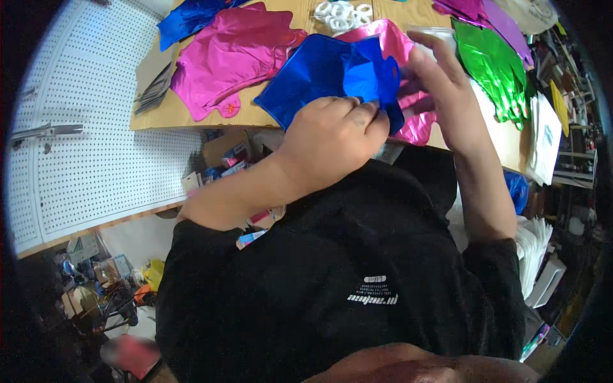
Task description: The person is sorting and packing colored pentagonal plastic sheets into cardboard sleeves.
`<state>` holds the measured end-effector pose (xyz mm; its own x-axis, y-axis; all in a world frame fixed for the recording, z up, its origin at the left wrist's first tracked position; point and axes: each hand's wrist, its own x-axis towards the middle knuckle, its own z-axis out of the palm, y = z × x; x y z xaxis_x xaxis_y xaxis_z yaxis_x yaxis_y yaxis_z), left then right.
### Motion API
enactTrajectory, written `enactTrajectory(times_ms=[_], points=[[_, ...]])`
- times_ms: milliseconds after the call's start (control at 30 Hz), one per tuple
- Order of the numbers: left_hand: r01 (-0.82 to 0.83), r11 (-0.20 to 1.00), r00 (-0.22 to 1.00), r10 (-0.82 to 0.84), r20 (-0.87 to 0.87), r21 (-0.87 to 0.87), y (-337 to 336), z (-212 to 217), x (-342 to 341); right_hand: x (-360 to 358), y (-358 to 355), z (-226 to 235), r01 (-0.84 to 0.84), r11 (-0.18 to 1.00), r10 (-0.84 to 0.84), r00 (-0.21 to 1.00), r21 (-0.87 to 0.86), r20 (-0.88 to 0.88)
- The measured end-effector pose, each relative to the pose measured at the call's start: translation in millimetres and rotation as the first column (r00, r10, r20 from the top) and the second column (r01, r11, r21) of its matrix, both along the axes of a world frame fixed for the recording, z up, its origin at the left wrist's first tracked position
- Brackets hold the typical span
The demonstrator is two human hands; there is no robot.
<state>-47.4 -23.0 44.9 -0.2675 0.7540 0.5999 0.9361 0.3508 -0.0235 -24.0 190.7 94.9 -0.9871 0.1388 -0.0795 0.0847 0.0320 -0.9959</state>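
Note:
A flat blue foil balloon [313,70] with a shiny surface is held up over the table's near edge. My left hand [335,131] is closed on its lower edge, the fingers curled over the foil. Beside the balloon's notched right edge is my right hand [447,89], its fingers bent and apart. Whether those fingertips touch the foil is hard to see. A pink foil sheet [418,131] lies under and behind the blue balloon, partly hidden by it and by my hands.
Deflated magenta foil balloons [233,54] lie to the left on the table [252,108]. White rings [343,16] are heaped at the far middle. A green foil balloon [490,67] and white packets [544,137] sit at right. A white pegboard [96,115] stands left.

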Motion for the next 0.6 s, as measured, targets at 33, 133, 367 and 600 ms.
enactTrajectory(times_ms=[33,133,367,600], points=[[-0.001,0.999,0.999,0.003,0.052,-0.042,4,-1,4,5,3,-9,0.000,1.000,0.000,1.000,-0.002,-0.001],[0.006,0.992,0.989,0.013,0.151,-0.128,11,-3,13,17,11,-30,0.025,0.854,0.088,0.978,0.520,-0.191],[-0.163,0.976,0.962,0.190,0.195,-0.146,-8,-11,21,36,35,-36,0.123,0.907,-0.023,0.969,0.402,-0.246],[-0.133,0.974,0.967,0.168,0.189,-0.186,-13,-20,7,50,53,-44,0.284,0.835,-0.173,0.949,0.471,-0.264]])
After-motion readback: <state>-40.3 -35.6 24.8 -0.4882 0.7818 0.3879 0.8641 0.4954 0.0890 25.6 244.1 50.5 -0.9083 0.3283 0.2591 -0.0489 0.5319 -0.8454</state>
